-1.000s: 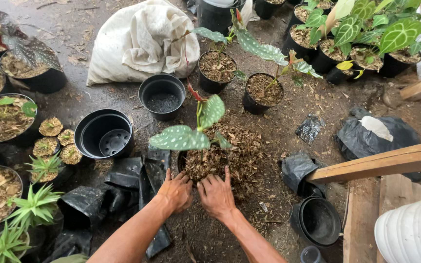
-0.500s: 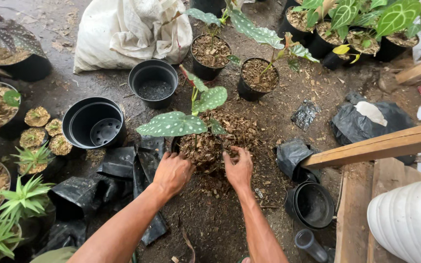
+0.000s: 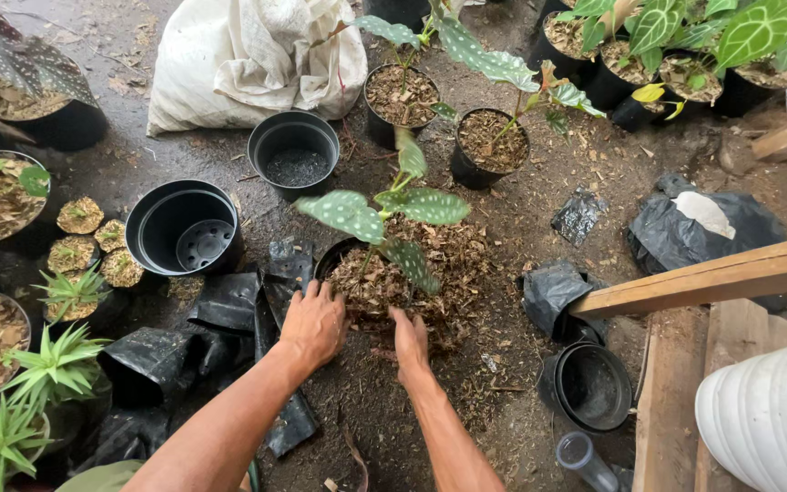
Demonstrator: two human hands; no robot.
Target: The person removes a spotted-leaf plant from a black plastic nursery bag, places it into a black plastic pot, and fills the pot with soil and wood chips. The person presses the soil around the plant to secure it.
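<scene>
Loose, crumbly mulch spills easily; both open hands, left and right, cup the pot, clear of the fragile stem.

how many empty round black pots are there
3. One empty pot sits below the white sack, one left of the hands, and one by the wooden plank. Others may be hidden.

Empty pots left of plant (hands before)
</scene>
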